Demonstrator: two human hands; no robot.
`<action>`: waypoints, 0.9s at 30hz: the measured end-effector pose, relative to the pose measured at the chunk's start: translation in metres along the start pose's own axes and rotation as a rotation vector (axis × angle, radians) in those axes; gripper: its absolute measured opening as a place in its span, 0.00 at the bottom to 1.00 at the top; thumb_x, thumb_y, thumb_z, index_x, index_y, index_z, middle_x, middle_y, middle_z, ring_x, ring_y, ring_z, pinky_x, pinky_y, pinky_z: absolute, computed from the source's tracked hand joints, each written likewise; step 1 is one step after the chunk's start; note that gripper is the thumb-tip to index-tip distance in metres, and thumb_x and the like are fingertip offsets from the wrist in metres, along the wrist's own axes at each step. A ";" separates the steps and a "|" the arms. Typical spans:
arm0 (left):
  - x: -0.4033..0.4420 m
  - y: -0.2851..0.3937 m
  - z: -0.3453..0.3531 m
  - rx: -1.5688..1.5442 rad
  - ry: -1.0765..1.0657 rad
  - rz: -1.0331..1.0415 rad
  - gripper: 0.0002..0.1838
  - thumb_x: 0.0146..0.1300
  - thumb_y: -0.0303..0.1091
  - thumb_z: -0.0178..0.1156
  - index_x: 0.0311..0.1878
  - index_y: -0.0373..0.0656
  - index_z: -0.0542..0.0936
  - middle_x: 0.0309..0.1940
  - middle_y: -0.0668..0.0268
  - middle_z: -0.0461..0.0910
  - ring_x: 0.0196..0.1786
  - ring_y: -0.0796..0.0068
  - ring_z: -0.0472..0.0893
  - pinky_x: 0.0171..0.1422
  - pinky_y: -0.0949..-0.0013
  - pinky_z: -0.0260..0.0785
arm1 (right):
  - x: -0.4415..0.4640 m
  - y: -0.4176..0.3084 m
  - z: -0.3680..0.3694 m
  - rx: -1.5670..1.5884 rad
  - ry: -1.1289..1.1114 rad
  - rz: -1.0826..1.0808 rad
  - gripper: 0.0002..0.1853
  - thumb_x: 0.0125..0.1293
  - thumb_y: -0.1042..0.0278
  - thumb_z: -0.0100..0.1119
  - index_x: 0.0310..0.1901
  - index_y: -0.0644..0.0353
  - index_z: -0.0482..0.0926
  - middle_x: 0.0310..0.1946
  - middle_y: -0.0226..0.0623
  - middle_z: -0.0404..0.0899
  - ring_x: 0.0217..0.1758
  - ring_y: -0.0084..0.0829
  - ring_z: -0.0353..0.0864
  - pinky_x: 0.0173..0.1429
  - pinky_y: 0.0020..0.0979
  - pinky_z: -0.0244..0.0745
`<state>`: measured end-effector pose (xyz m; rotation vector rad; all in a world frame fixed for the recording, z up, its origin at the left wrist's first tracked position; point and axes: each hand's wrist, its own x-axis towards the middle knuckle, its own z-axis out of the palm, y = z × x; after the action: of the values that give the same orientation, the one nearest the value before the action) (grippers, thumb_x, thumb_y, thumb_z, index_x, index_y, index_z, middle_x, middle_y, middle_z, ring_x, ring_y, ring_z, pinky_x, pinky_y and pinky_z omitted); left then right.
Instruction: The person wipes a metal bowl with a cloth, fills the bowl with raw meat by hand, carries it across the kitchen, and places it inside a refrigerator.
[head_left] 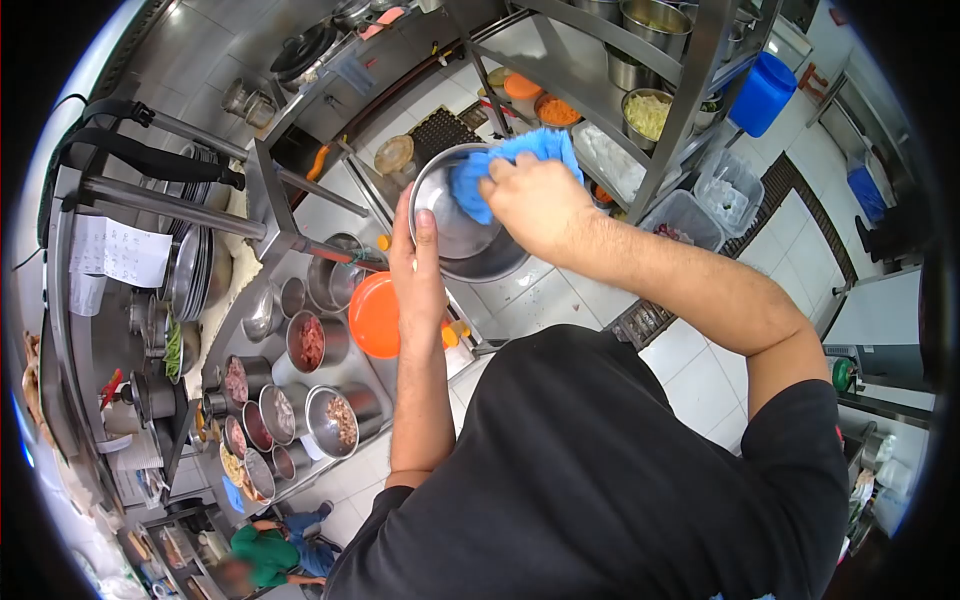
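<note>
A round steel bowl (462,232) is tilted up in front of me, its shiny inside facing me. My left hand (418,250) grips its left rim, with the thumb on the inner side. Bunched in my right hand (530,195) is a blue cloth (545,147), which touches the bowl's inside at the upper right. The fingertips of my right hand are curled into the cloth. Just left of my left forearm lies an orange lid (375,315).
Steel pots with meat (312,342) fill the counter at left. A metal shelf (560,60) with food containers rises ahead. Clear plastic tubs (728,190) and a blue bin (763,95) are at right. A person in green (265,552) is at lower left.
</note>
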<state>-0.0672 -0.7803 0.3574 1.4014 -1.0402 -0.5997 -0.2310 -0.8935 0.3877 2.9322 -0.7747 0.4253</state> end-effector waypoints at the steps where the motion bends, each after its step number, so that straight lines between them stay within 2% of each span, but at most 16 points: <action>1: -0.001 -0.001 0.003 -0.100 -0.006 -0.035 0.37 0.80 0.57 0.51 0.76 0.33 0.67 0.73 0.52 0.70 0.76 0.63 0.67 0.81 0.59 0.55 | 0.003 0.002 -0.001 0.021 0.073 0.009 0.14 0.61 0.70 0.61 0.49 0.58 0.83 0.44 0.40 0.82 0.45 0.41 0.85 0.44 0.41 0.85; 4: -0.003 -0.006 0.010 -0.325 -0.024 -0.124 0.34 0.82 0.55 0.48 0.74 0.33 0.68 0.70 0.55 0.74 0.71 0.65 0.74 0.77 0.60 0.63 | 0.013 -0.003 0.004 0.081 0.266 0.023 0.17 0.60 0.70 0.64 0.51 0.60 0.81 0.41 0.40 0.82 0.43 0.40 0.86 0.42 0.38 0.84; 7: 0.001 -0.024 0.006 -0.397 -0.040 -0.173 0.32 0.83 0.55 0.46 0.72 0.35 0.70 0.68 0.56 0.76 0.69 0.65 0.76 0.76 0.59 0.66 | 0.017 -0.019 0.015 0.327 0.376 -0.067 0.17 0.61 0.69 0.65 0.52 0.62 0.81 0.40 0.43 0.83 0.43 0.41 0.86 0.44 0.40 0.84; 8: 0.001 -0.029 0.003 -0.388 -0.012 -0.201 0.33 0.82 0.58 0.46 0.71 0.36 0.71 0.65 0.56 0.78 0.67 0.64 0.78 0.74 0.59 0.68 | 0.017 -0.023 0.018 0.474 0.404 -0.088 0.16 0.63 0.67 0.65 0.51 0.61 0.81 0.41 0.45 0.84 0.45 0.44 0.86 0.48 0.43 0.83; 11: -0.001 -0.018 -0.002 -0.437 -0.034 -0.223 0.35 0.80 0.61 0.47 0.69 0.36 0.72 0.62 0.57 0.80 0.65 0.64 0.80 0.73 0.59 0.69 | 0.018 -0.030 0.017 0.636 0.094 -0.130 0.15 0.65 0.66 0.65 0.52 0.59 0.82 0.42 0.45 0.84 0.47 0.47 0.86 0.51 0.45 0.82; 12: 0.001 -0.017 -0.008 -0.394 -0.045 -0.215 0.36 0.79 0.62 0.49 0.68 0.36 0.73 0.61 0.57 0.80 0.63 0.66 0.81 0.71 0.60 0.71 | 0.016 -0.030 0.017 0.604 -0.010 -0.188 0.16 0.66 0.65 0.64 0.54 0.57 0.83 0.48 0.45 0.83 0.50 0.47 0.87 0.51 0.46 0.83; 15: 0.000 -0.007 -0.002 -0.269 -0.013 -0.182 0.34 0.80 0.59 0.50 0.69 0.36 0.73 0.61 0.57 0.79 0.60 0.69 0.80 0.68 0.61 0.71 | 0.020 -0.030 0.027 0.395 -0.109 -0.217 0.17 0.65 0.66 0.64 0.55 0.57 0.83 0.55 0.48 0.80 0.50 0.48 0.87 0.51 0.47 0.84; 16: 0.000 -0.004 -0.002 -0.226 0.001 -0.167 0.33 0.80 0.58 0.51 0.69 0.35 0.73 0.60 0.58 0.79 0.59 0.70 0.79 0.68 0.62 0.71 | 0.021 -0.027 0.032 0.268 -0.105 -0.264 0.18 0.65 0.67 0.62 0.57 0.56 0.82 0.59 0.51 0.77 0.47 0.46 0.88 0.48 0.45 0.85; 19: 0.004 -0.016 -0.004 -0.061 0.028 -0.068 0.32 0.80 0.55 0.52 0.70 0.35 0.73 0.62 0.57 0.79 0.62 0.69 0.78 0.71 0.63 0.67 | 0.024 -0.033 0.042 0.077 -0.115 -0.180 0.20 0.65 0.66 0.62 0.59 0.54 0.80 0.57 0.54 0.78 0.46 0.41 0.89 0.44 0.41 0.86; 20: 0.005 -0.019 -0.004 -0.062 0.024 -0.059 0.33 0.80 0.54 0.53 0.72 0.35 0.72 0.64 0.55 0.77 0.65 0.68 0.76 0.73 0.62 0.65 | 0.026 -0.035 0.045 0.041 -0.112 -0.134 0.22 0.65 0.65 0.62 0.60 0.55 0.79 0.51 0.50 0.82 0.44 0.37 0.89 0.41 0.39 0.86; 23: 0.002 -0.010 -0.006 -0.054 0.032 -0.044 0.36 0.79 0.52 0.55 0.76 0.33 0.68 0.73 0.50 0.71 0.74 0.62 0.71 0.79 0.61 0.58 | 0.039 -0.043 0.043 -0.007 -0.189 0.031 0.26 0.66 0.62 0.64 0.65 0.54 0.75 0.45 0.40 0.85 0.47 0.37 0.89 0.42 0.39 0.86; 24: 0.002 -0.006 -0.006 -0.058 0.038 -0.020 0.33 0.78 0.48 0.57 0.76 0.34 0.68 0.71 0.50 0.72 0.72 0.62 0.73 0.78 0.62 0.60 | 0.041 -0.047 0.039 -0.007 -0.186 0.055 0.22 0.66 0.64 0.65 0.61 0.58 0.79 0.41 0.36 0.88 0.47 0.35 0.90 0.39 0.37 0.87; 27: -0.001 0.007 0.001 0.084 0.057 0.074 0.31 0.77 0.44 0.58 0.76 0.36 0.69 0.67 0.52 0.74 0.69 0.61 0.75 0.77 0.61 0.61 | 0.051 -0.045 0.019 0.056 -0.450 0.064 0.17 0.65 0.65 0.66 0.55 0.55 0.85 0.48 0.34 0.89 0.51 0.32 0.90 0.44 0.35 0.87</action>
<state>-0.0701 -0.7786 0.3637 1.4387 -1.0773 -0.4638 -0.1612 -0.8813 0.3837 3.0994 -0.9133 -0.2276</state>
